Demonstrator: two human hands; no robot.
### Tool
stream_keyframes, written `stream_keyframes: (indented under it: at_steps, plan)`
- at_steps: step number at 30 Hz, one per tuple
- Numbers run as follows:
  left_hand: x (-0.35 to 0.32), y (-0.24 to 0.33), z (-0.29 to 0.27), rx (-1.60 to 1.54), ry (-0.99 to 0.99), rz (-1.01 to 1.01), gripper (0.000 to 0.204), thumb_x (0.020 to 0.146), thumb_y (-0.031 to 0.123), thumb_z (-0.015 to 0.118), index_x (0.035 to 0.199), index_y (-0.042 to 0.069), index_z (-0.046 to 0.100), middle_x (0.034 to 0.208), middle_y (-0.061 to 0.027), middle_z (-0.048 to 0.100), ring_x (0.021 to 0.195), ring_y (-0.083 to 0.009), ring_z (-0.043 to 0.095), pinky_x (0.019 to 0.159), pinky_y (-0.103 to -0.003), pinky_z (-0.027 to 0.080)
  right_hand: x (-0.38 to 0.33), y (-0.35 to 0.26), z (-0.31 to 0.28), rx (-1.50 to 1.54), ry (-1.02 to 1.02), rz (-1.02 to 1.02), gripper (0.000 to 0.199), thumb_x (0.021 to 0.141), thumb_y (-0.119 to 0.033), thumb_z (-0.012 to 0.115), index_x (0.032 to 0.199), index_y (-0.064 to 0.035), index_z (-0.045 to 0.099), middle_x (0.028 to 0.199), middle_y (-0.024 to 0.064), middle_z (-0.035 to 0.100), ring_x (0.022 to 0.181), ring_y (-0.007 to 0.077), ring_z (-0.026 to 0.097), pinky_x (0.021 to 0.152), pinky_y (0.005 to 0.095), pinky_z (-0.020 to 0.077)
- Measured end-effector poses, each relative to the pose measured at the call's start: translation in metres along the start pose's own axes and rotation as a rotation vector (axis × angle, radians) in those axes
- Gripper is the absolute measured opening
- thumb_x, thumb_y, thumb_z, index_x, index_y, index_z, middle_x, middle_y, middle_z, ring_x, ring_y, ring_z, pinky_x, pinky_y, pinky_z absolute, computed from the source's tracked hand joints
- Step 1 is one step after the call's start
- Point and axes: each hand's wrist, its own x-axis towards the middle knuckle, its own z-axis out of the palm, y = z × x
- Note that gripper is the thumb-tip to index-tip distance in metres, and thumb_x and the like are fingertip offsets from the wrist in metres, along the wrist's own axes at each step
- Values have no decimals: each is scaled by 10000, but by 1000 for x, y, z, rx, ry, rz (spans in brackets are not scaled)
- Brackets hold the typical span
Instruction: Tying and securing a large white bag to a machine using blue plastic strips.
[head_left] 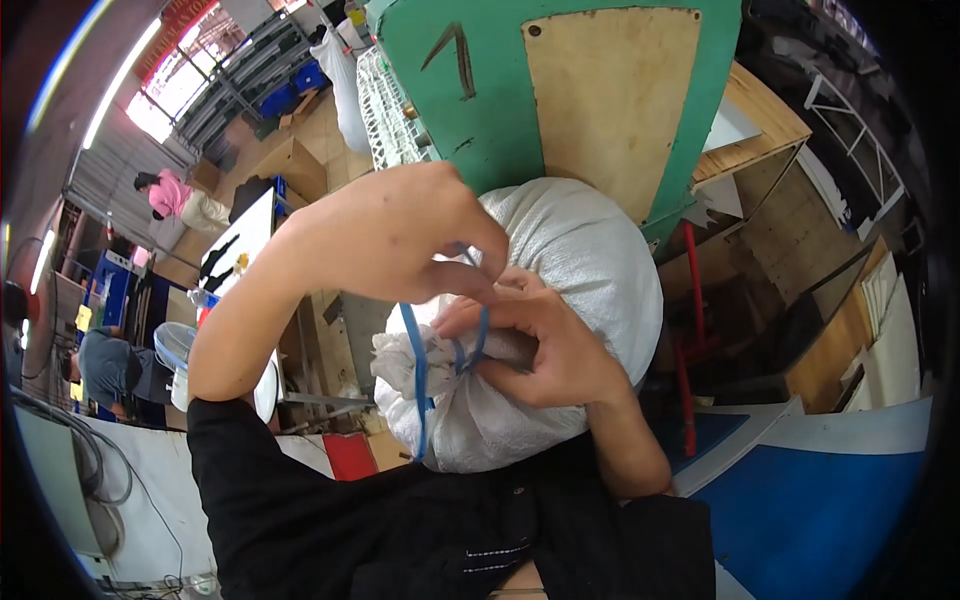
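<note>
A large, full white woven sack stands close in front of me, its gathered neck bunched toward the left. Around that neck runs a blue plastic strap, with one end hanging down in front. My left hand arches over the neck, thumb and fingers pinched on an upper part of the strap. Lower and to the right, my right hand is closed round the sack's neck, its fingers beside the strap and close to my left fingertips. The fingers partly hide where the strap crosses.
A green machine with a beige panel rises right behind the sack. At right are a wooden table, a red metal frame and a blue surface. Two people work at far left, near a white fan.
</note>
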Motion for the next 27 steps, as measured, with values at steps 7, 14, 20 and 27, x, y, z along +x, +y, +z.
stream_keyframes:
  at_steps: [7, 14, 20, 27]
  plan:
    - [-63, -64, 17, -764, -141, -315, 172, 849, 170, 770, 885, 22, 690, 594, 25, 517, 528, -56, 438, 483, -249, 333, 12, -10, 14, 118, 217, 351, 123, 922, -138, 689, 930, -23, 733, 943, 70, 671, 753, 37, 583, 641, 206, 444]
    - [-199, -129, 75, -1120, 198, -586, 120, 837, 106, 727, 880, -1, 690, 660, 57, 523, 567, -28, 392, 502, -222, 293, 14, -1, 9, -74, 516, 168, 73, 835, -52, 714, 885, -4, 689, 822, 98, 693, 744, 208, 682, 636, 296, 524]
    - [-214, -81, 140, -910, 540, -866, 134, 903, 85, 685, 809, -9, 701, 681, 5, 621, 559, -30, 421, 490, -224, 308, 33, -30, -1, -530, 162, 114, 174, 756, -4, 693, 924, -35, 661, 780, 113, 625, 723, 303, 635, 628, 392, 514]
    - [-197, 39, 127, -253, 389, -723, 150, 800, 49, 685, 948, 31, 698, 766, -124, 636, 665, -296, 639, 573, -369, 495, 34, -53, -4, -520, -185, 292, 204, 678, 60, 708, 862, -20, 673, 897, 103, 638, 681, 226, 666, 625, 313, 527]
